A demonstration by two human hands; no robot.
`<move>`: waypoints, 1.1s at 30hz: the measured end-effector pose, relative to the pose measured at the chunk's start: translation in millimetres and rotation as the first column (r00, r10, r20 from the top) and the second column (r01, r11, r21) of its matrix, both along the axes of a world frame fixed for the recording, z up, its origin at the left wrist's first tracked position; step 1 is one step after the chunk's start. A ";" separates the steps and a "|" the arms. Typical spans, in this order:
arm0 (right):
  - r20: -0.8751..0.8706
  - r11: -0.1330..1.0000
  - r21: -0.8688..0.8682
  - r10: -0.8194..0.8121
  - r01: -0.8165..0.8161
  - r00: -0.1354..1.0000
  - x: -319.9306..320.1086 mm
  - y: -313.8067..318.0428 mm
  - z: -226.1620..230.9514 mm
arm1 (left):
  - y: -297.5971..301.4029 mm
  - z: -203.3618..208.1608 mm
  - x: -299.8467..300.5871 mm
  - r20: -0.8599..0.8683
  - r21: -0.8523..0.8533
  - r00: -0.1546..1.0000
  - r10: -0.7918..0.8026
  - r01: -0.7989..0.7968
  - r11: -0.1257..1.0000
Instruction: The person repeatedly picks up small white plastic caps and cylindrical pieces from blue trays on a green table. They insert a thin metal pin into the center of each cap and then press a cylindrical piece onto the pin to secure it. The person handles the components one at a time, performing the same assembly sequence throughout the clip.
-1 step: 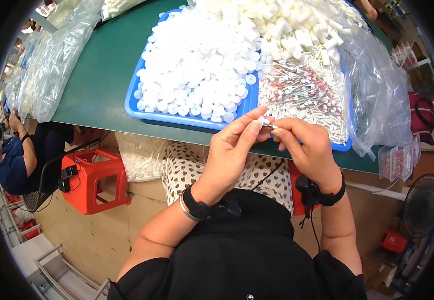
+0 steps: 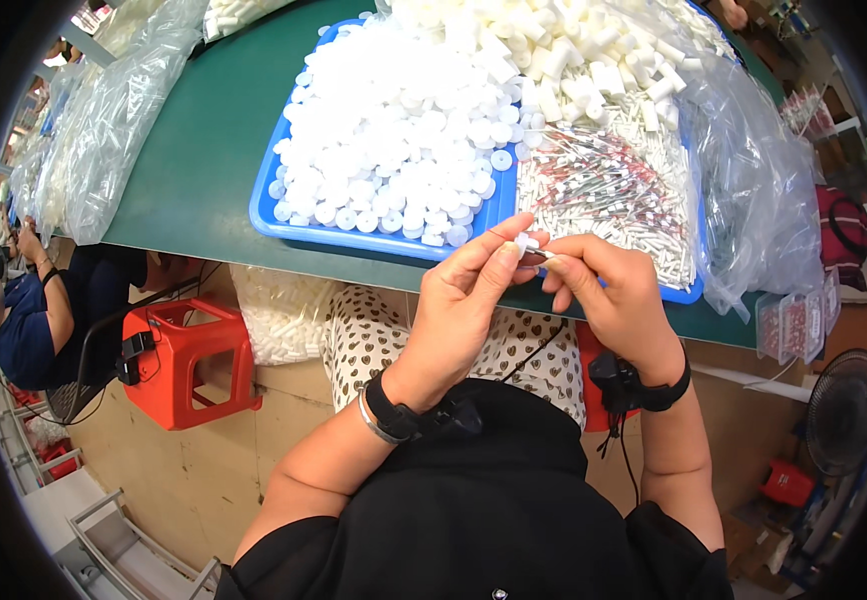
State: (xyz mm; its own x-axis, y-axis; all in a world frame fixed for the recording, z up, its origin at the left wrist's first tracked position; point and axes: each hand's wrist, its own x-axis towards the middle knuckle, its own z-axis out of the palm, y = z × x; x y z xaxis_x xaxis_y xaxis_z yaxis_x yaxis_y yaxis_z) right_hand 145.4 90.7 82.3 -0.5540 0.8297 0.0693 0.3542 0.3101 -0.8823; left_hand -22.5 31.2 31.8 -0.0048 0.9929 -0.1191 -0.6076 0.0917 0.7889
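Above the table's front edge, my left hand [image 2: 472,290] pinches a small white plastic piece [image 2: 526,243] between thumb and fingertips. Facing it, my right hand [image 2: 614,290] is closed in a pinch on a thin dark wire lead with a pale tip [image 2: 544,254], which meets the white piece. Whether the lead is inside the piece or only against it, I cannot tell. Just beyond my hands lie a heap of round white plastic discs [image 2: 384,150] and a pile of thin white leads with red and dark wires [image 2: 604,170].
Blue trays [image 2: 289,232] hold the heaps on the green table [image 2: 174,200]. Cream foam tubes [image 2: 584,70] are piled behind. Clear plastic bags [image 2: 754,180] hang at the right. A red stool [image 2: 189,365] and a seated person [image 2: 44,310] are at left, a fan [image 2: 847,412] at right.
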 end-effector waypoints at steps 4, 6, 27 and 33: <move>-0.154 0.887 -0.459 -0.026 -0.048 0.988 -0.2 1.5 1.1 | -0.9 1.5 -1.3 -0.026 0.002 0.998 -0.060 0.060 0.998; -0.046 0.957 -0.289 -0.023 0.008 0.999 -5.2 -3.3 -0.4 | -0.4 0.6 -4.5 -0.029 -0.022 0.998 -0.050 0.050 0.999; 0.355 0.834 0.517 -0.413 0.192 0.839 13.4 129.0 10.2 | 4.0 -2.2 -15.3 0.057 -0.113 0.997 0.055 -0.048 0.992; 0.052 0.935 0.191 -0.315 0.300 0.948 23.6 78.6 27.8 | 5.2 3.9 -14.9 0.070 -0.046 0.997 0.019 -0.016 0.999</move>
